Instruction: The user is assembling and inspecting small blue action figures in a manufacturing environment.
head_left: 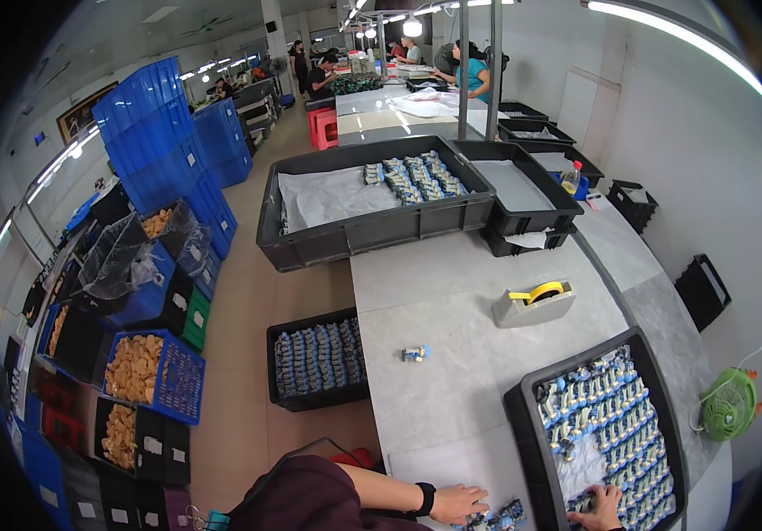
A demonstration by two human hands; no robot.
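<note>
The long grey worktable point(451, 354) runs away from me, and on its far end sits the biggest thing, a wide dark crate point(372, 230) lined with white paper, with a cluster of small blue-and-white packets at its back. Nearer, at my right, a dark tray point(522, 425) is packed with rows of the same packets. On the floor to my left stands another black crate point(314, 403) full of them. A grey tape dispenser point(533, 304) with a yellow roll rests mid-table, and one stray packet point(414, 353) lies alone in front of it. My left hand point(457, 503), a black watch at the wrist, lies flat with fingers spread, touching a small pile of packets point(497, 517) at the table's near edge. My right hand point(600, 511) reaches into the tray's near corner, fingers curled onto the packets there; I cannot tell whether it grips one.
</note>
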